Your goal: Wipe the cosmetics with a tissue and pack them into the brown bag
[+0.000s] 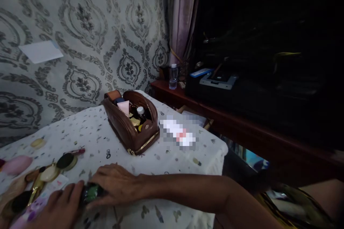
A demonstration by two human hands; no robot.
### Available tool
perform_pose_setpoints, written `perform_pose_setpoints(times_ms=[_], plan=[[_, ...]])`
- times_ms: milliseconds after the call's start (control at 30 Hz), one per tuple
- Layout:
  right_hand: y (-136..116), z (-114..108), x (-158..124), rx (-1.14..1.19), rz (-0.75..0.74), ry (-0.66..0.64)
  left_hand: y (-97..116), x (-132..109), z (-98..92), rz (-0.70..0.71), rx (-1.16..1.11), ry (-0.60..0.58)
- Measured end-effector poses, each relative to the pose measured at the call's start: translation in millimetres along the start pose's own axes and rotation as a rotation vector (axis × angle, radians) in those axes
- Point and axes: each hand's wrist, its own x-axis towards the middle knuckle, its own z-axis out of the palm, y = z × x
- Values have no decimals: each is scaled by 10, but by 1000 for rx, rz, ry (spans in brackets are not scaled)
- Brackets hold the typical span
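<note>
My right hand (115, 184) reaches in low over the table, its fingers closed round a small dark item with a green patch (92, 192); its kind is unclear. My left hand (63, 205) meets it from the other side, fingers bent against the same item. Left of the hands lie a round dark-topped case (66, 161), a pale oval piece (49, 174), gold-coloured pieces and a purple-and-white printed packet (34, 209). Beyond my right hand stands a brown leather toiletry bag (120, 132), unzipped, holding a pink tube (123, 107) and a white-capped bottle (141, 111).
A white patterned cloth (166, 161) covers the table. Right of the bag lies a blurred-out white and red item (179, 133). A pink rounded thing (17, 164) is at far left. A water bottle (173, 77) stands on the dark wooden shelf (161, 87) by the curtain.
</note>
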Motion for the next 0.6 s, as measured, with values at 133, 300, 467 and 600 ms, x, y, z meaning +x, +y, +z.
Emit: perform_pose_setpoints(times_ms=[133, 300, 467, 600], plan=[[75, 47, -62, -155, -99, -17, 253, -83, -28, 22, -49, 67], [179, 37, -86, -125, -58, 4, 347, -60, -461, 72, -225, 174], [206, 45, -23, -55, 31, 32, 260, 14, -459, -136, -693, 232], [144, 26, -25, -48, 77, 48, 218, -1, -310, -329, -843, 338]])
